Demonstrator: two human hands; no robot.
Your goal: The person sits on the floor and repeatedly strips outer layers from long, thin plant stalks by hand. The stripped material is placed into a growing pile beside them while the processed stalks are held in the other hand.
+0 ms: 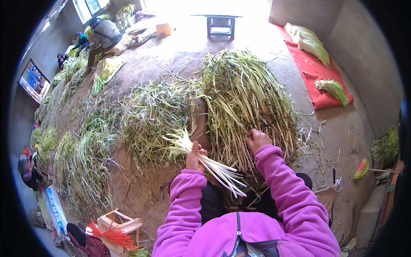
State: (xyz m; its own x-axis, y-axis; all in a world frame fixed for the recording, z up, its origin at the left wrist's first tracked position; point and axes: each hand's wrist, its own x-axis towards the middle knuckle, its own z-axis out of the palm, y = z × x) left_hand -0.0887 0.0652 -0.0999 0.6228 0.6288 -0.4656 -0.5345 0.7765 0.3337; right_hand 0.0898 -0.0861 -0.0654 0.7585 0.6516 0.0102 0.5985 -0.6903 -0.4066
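Observation:
My left hand (194, 158) is closed around a bunch of pale, peeled stalks (221, 175). Their white ends point down to the right, and their yellowish leafy tops (179, 141) fan out to the upper left. At the near right part of a big heap of long green stalks with brownish, unpeeled lower ends (247, 106), my right hand (258, 140) touches the stems with its fingers bent. Whether a stalk is pinched between those fingers is hidden. Left of this heap lies a looser mound of green leaves and husks (154, 112).
Peeled bundles (308, 43) lie on a red cloth (301, 67) by the right wall. A wooden stool (120, 221) with red ties (112, 236) stands lower left. Another person (104, 35) sits bent over at upper left, and a small table (221, 25) stands far ahead.

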